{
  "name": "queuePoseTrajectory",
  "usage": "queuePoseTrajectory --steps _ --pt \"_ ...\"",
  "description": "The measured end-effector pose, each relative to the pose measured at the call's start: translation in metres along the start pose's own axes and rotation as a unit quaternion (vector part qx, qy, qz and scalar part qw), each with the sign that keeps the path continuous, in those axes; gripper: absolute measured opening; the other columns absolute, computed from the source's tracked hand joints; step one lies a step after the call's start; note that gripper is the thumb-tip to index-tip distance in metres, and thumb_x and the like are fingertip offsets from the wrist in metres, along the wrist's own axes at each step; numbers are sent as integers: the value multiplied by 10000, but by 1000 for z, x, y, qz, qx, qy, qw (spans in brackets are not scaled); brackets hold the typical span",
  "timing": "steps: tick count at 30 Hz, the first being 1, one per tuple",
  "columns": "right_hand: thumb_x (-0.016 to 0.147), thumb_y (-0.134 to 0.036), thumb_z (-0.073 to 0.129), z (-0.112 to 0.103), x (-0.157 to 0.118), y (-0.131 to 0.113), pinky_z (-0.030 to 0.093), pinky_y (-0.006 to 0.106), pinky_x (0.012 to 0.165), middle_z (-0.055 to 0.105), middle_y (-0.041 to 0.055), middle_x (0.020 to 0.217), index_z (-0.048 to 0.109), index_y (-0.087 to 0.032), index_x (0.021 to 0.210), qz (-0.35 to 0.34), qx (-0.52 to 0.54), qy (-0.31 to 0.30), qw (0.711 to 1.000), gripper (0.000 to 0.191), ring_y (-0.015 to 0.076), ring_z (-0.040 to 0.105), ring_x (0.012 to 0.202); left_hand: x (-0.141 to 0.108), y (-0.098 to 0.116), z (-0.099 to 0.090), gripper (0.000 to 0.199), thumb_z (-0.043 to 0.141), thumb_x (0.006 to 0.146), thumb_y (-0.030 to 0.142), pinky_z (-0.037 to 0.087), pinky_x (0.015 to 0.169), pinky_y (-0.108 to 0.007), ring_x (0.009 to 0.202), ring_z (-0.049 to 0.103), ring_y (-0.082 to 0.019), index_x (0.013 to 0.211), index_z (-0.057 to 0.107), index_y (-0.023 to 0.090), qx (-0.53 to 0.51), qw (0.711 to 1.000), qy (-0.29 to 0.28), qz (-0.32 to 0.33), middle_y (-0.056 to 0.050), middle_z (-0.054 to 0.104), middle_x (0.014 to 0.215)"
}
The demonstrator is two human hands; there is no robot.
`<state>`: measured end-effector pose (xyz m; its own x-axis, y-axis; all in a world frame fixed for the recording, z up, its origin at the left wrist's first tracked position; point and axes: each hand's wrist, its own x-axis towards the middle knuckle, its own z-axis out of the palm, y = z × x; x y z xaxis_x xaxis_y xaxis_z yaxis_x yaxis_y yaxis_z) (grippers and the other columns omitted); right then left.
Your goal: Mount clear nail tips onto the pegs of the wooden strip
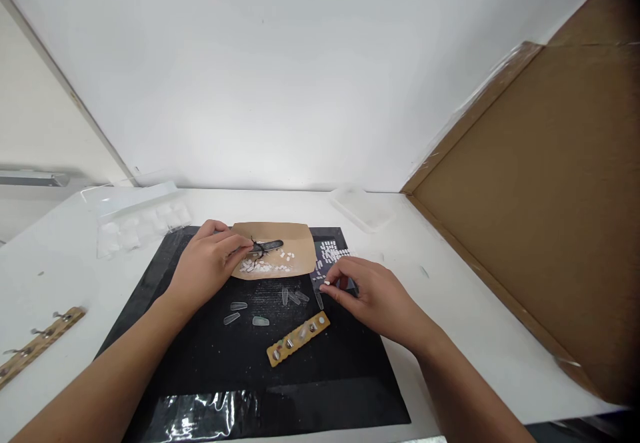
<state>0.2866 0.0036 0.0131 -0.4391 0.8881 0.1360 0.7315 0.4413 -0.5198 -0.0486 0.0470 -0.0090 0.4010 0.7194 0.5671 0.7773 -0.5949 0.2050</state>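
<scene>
My left hand (215,256) pinches the near end of a dark, slim tool (271,246) with black thread-like strands around it, over a brown paper sheet (295,233). Small white pieces (265,267) are scattered on that paper. My right hand (367,293) holds a tiny white piece (327,282) between thumb and index finger, beside a dark sheet with rows of white pieces (331,252). Below the hands, a wooden strip (299,338) with small metal fittings lies at a slant. Several clear nail-shaped pieces (261,321) rest on the black mat (210,363).
Clear packaging with white compartments (145,223) stands at the back left. A shallow translucent tray (363,208) sits at the back right. Another wooden strip with metal clips (43,343) is at the far left. A cardboard panel (525,196) rises on the right.
</scene>
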Motion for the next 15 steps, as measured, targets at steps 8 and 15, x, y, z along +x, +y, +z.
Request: queuePoseTrajectory --steps 8,15 --pt "1021 -359 685 2 4 0 516 322 741 766 19 938 713 -247 967 6 52 20 998 128 197 692 839 0 5 4 336 492 1102 263 522 981 -464 1064 552 -291 1370 673 175 -29 1000 -5 8 -82 814 1051" --pt "1032 -281 658 15 4 -16 560 343 848 763 37 998 719 -247 997 -74 159 40 984 78 201 708 935 -5 43 5 324 570 1048 174 518 1002 -462 1097 592 -276 1369 613 189 -120 992 14 45 -97 760 1113"
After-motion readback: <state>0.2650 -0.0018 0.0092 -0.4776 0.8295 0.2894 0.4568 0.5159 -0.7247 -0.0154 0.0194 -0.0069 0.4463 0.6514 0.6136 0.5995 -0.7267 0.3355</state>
